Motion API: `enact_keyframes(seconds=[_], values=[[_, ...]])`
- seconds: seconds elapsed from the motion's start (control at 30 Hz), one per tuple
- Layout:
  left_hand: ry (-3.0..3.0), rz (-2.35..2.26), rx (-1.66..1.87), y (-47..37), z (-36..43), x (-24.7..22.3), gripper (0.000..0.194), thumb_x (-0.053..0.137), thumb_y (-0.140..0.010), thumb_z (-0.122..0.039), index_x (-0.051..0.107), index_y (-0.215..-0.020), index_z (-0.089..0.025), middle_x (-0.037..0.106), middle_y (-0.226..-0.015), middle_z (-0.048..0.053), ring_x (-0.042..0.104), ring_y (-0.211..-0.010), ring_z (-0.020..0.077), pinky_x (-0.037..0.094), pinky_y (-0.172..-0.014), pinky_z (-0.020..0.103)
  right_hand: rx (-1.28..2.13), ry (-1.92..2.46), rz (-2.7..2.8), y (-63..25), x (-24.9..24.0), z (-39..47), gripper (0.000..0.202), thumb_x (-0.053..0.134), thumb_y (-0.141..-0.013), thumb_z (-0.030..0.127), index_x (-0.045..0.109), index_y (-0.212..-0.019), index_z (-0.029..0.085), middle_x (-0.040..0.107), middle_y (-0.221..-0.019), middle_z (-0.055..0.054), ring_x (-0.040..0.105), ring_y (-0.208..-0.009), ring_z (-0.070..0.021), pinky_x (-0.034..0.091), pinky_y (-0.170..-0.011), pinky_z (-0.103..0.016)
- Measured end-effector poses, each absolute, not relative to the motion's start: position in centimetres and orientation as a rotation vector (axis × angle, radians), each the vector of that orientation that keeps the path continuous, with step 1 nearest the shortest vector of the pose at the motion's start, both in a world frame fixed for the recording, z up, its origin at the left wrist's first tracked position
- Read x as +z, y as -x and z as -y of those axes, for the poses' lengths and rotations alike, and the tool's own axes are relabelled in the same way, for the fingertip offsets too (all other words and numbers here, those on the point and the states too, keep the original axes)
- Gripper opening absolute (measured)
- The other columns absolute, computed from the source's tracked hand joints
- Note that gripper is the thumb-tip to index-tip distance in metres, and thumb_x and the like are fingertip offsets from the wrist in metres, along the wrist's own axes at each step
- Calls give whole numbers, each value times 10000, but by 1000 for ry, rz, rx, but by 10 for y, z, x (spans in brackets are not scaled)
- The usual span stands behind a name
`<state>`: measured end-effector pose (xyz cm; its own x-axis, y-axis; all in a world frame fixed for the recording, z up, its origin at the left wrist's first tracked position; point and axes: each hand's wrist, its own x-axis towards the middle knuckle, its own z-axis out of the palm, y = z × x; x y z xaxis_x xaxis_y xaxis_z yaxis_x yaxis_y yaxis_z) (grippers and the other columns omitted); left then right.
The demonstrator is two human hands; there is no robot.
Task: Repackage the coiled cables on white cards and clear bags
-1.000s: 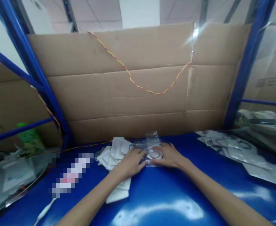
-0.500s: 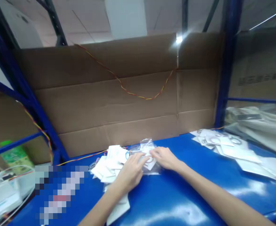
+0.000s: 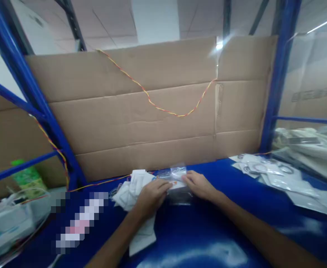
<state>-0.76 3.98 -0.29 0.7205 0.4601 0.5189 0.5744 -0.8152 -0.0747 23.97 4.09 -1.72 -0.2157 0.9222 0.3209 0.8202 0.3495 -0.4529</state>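
A clear plastic bag [image 3: 180, 198] lies flat on the blue table, between my hands. A small white card [image 3: 178, 184] with an orange mark shows at the bag; I cannot tell how far it is inside. My left hand [image 3: 153, 194] has its fingers pressed together on the card's left end. My right hand [image 3: 199, 184] pinches the bag's right edge with thumb and fingers. Close to my left hand is a loose heap of white cards [image 3: 132, 191], partly hidden behind that hand and forearm.
Bagged white cards with ring-shaped coils [image 3: 275, 173] are spread at the right. A cardboard wall [image 3: 152, 126] with a twisted red-yellow wire [image 3: 177, 115] closes the back. Blue rack posts [image 3: 277, 82] stand at the sides. White boxes and cables [image 3: 12, 227] crowd the left.
The card's coil, visible between my hands before, no longer shows; an orange mark is seen there instead. Both hands stay at the bag. The whole view has shifted slightly.
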Motion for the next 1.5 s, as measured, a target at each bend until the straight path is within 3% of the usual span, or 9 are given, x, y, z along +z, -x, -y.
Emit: enact_keyframes(seconds=[0.1, 0.3, 0.47, 0.6, 0.87, 1.07, 1.23, 1.37, 1.5], values=[[2518, 946, -907, 28, -42, 17, 303, 497, -969, -126, 745, -1103, -239, 770, -1111, 58, 690, -1061, 225, 551, -976, 381, 270, 1528, 2077, -241, -21, -43, 440, 372, -1057, 400, 736, -1224, 215, 572, -1457, -159, 567, -1308, -304, 423, -1075, -457], [2233, 1321, -839, 57, -52, 38, 343, 476, -978, -127, 743, -1176, -214, 731, -1138, 86, 603, -1111, 252, 497, -1003, 411, 256, 1493, 2103, -243, -26, -43, 370, 496, -1003, 328, 726, -1265, 204, 494, -1521, -188, 487, -1378, -372, 384, -1105, -530], [2265, 1447, -574, 56, -56, 29, 297, 540, -908, -144, 795, -1032, -230, 688, -1018, 102, 611, -986, 264, 505, -894, 398, 272, 1479, 2162, -243, -27, -43, 499, 658, -897, 523, 711, -1300, 234, 467, -1538, -194, 447, -1409, -404, 357, -1132, -564], [2369, 1521, -322, 52, -52, 23, 247, 565, -828, -118, 789, -900, -193, 702, -955, 119, 643, -980, 277, 496, -870, 378, 308, 1500, 2183, -241, -25, -41, 676, 653, -839, 694, 686, -1341, 243, 456, -1543, -190, 441, -1413, -405, 335, -1149, -558], [2390, 1570, -303, 48, -49, 26, 287, 510, -933, -241, 764, -837, -149, 688, -989, 146, 653, -952, 271, 495, -839, 376, 270, 1482, 2131, -242, -27, -43, 684, 597, -866, 730, 692, -1321, 228, 394, -1595, -201, 334, -1490, -421, 298, -1178, -591], [2380, 1444, -550, 45, -52, 18, 209, 582, -941, -286, 748, -900, -166, 655, -1008, 120, 619, -988, 268, 485, -893, 382, 19, 1306, 2152, -237, -25, -38, 744, 684, -838, 668, 602, -1416, 207, 376, -1604, -221, 372, -1470, -415, 327, -1176, -587], [2458, 1315, -584, 35, -49, 12, 233, 563, -974, -309, 729, -1096, -200, 657, -1162, 120, 585, -1110, 287, 459, -991, 440, -13, 1183, 2374, -221, -25, -31, 661, 585, -909, 684, 562, -1465, 327, 288, -1673, -144, 248, -1528, -420, 217, -1186, -680], [2627, 1233, -466, 29, -45, 2, 358, 539, -999, -404, 662, -1307, -271, 583, -1420, 110, 490, -1338, 322, 388, -1118, 515, 49, 1163, 2531, -213, -33, -33, 547, 472, -993, 629, 587, -1440, 335, 440, -1594, -135, 360, -1471, -418, 264, -1142, -708], [2687, 1368, -319, 34, -46, -5, 382, 573, -972, -433, 690, -1289, -254, 597, -1424, 137, 495, -1358, 359, 383, -1133, 548, 61, 1254, 2498, -221, -39, -38, 508, 510, -995, 565, 611, -1416, 298, 530, -1512, -157, 443, -1405, -423, 344, -1098, -688]])
